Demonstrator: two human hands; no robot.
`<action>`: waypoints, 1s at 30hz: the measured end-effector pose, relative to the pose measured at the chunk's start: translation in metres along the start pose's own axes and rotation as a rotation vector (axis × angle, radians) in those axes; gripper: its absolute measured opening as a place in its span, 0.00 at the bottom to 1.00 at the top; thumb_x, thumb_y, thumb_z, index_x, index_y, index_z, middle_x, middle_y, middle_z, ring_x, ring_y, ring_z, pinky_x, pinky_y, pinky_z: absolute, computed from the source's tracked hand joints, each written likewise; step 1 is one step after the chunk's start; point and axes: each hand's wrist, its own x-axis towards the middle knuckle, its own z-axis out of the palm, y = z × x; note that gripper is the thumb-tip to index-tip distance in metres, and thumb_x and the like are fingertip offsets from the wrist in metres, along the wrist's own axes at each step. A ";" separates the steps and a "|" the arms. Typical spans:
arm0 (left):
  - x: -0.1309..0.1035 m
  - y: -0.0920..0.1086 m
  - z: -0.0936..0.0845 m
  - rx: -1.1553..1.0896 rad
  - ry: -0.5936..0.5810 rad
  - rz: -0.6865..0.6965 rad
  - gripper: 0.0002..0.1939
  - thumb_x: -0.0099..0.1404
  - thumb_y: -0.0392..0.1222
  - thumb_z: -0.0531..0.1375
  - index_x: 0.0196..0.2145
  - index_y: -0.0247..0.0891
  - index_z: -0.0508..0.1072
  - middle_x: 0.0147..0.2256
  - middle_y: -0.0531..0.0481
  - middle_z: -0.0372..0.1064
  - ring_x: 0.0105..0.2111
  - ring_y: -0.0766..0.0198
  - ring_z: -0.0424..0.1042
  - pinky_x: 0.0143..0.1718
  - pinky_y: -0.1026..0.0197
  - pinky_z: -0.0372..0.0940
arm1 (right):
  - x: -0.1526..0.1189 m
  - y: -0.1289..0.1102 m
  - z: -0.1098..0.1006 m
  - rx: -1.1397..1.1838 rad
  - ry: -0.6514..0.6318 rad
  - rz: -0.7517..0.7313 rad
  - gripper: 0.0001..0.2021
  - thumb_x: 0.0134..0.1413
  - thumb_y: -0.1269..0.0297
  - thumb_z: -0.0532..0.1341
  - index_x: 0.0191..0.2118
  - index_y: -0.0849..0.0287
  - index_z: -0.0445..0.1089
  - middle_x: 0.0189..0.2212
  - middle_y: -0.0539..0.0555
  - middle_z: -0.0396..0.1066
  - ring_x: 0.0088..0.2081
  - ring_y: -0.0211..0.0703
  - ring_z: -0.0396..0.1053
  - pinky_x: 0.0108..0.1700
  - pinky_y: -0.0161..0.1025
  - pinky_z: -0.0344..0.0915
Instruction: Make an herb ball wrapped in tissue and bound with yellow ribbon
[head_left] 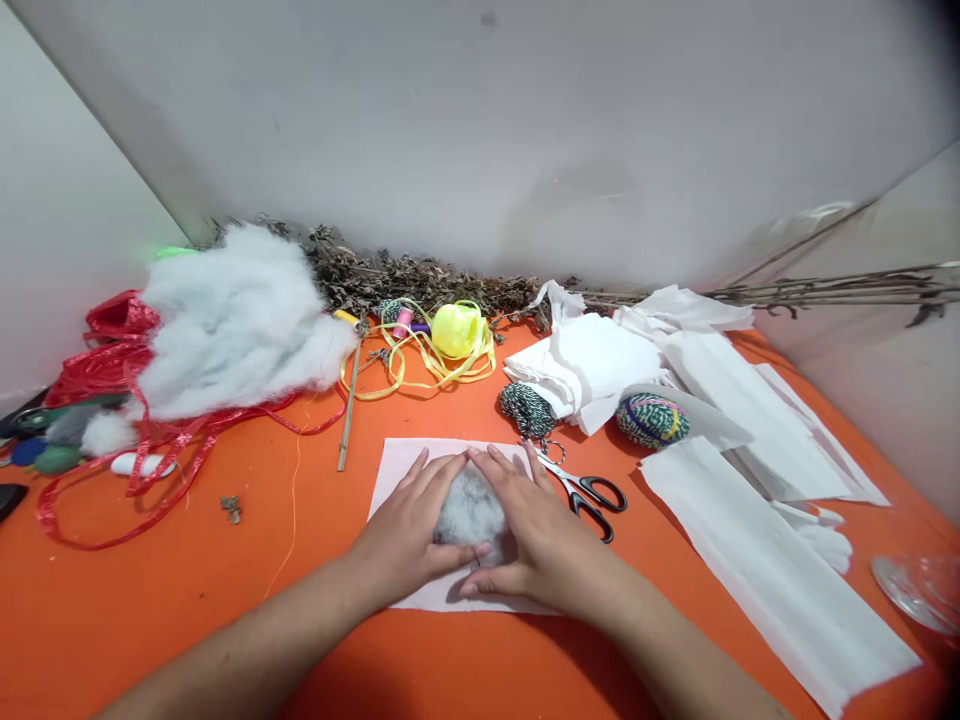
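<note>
Orange tabletop [150, 600] below, fluff [471, 508] sits between left hand [405, 520] and right hand [541, 522].

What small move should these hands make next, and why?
Perhaps the left hand and right hand should press gently inward: they curve around both sides of the fluffy grey-white fibre wad, which looks loose and lies on a flat, white, rectangular sheet.

An orange surface [150, 600] carries a white sheet [394, 470], scissors [575, 485], red ribbon [101, 375] and yellow ribbon [459, 330].
</note>
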 end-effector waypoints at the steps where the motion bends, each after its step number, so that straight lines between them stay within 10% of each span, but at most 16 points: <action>1: 0.000 0.000 0.001 0.009 -0.005 0.003 0.47 0.63 0.64 0.58 0.69 0.36 0.47 0.68 0.35 0.51 0.68 0.42 0.47 0.67 0.36 0.46 | 0.002 -0.001 0.002 0.000 0.002 -0.014 0.57 0.49 0.40 0.66 0.72 0.57 0.30 0.67 0.67 0.53 0.69 0.60 0.48 0.68 0.69 0.32; 13: 0.003 0.003 0.011 -0.128 0.083 0.013 0.45 0.72 0.59 0.47 0.69 0.41 0.19 0.70 0.33 0.43 0.69 0.49 0.46 0.66 0.38 0.48 | 0.010 -0.006 0.013 0.028 0.136 -0.057 0.34 0.56 0.65 0.62 0.66 0.60 0.51 0.59 0.65 0.64 0.61 0.54 0.63 0.67 0.63 0.49; 18: 0.002 0.012 0.011 -0.204 0.084 0.008 0.41 0.74 0.54 0.45 0.69 0.42 0.20 0.71 0.34 0.38 0.70 0.50 0.44 0.66 0.39 0.48 | 0.010 -0.007 0.020 0.083 0.180 -0.105 0.44 0.48 0.56 0.69 0.66 0.62 0.49 0.65 0.70 0.54 0.67 0.63 0.52 0.65 0.63 0.55; 30: 0.002 0.013 0.017 -0.390 0.176 -0.024 0.43 0.71 0.57 0.50 0.70 0.44 0.27 0.72 0.38 0.33 0.70 0.51 0.40 0.68 0.42 0.44 | 0.016 -0.014 0.024 0.118 0.273 -0.121 0.29 0.54 0.72 0.58 0.63 0.61 0.55 0.61 0.67 0.60 0.64 0.56 0.57 0.62 0.57 0.63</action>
